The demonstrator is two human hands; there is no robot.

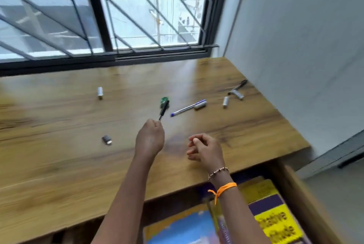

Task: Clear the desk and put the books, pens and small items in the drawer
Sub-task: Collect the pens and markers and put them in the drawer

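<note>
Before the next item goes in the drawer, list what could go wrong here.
1. The left hand pinches only the tip of the black pen, so it may slip and drop onto the wooden desk.
2. The small grey cylindrical batteries lie loose and could roll if bumped; one sits close to the desk's right edge.
3. The open drawer already holds books, so small items might slide between them, out of sight.

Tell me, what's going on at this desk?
A person is clearing a wooden desk. The left hand pinches a black pen just above the desktop; the right hand hovers loosely curled, holding nothing. A blue pen and small items remain, while books already lie in the open drawer.
</note>
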